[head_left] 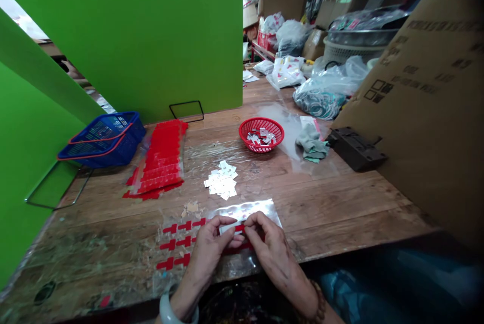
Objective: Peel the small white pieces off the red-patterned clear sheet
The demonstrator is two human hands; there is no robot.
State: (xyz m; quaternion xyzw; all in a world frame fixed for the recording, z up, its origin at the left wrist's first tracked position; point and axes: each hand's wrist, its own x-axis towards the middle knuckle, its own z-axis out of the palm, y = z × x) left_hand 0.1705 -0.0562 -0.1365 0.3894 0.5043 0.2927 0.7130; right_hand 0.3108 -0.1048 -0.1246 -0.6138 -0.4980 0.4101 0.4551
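your left hand (209, 244) and right hand (266, 241) are meeting at the near edge of the wooden table (340, 203), and both are pinching a small white strip (231, 227) between thumb and fingertips, holding it just above a clear plastic sheet (260, 209) that is carrying rows of red cross-shaped stickers (177, 243).

a round red basket (261, 135) is sitting near the middle of the table, holding a small heap of white and silvery pieces. a blue basket (104, 140) with red handles is resting at the far left; what is lying inside it you cannot tell. far back on the right, a pale woven basket (342, 51) is carrying a bagged bundle on top.

between the red basket and your hands, a loose pile of white tabs (222, 181) is lying on the wood, and a stack of red sticker sheets (161, 160) is lying beside the blue basket. a grey-green cloth (312, 143) and a black block (355, 148) are lying to the right. a green screen (151, 31) is standing behind the table, a big cardboard box (427, 97) is leaning in on the right, and bags and cartons are crowding the back.
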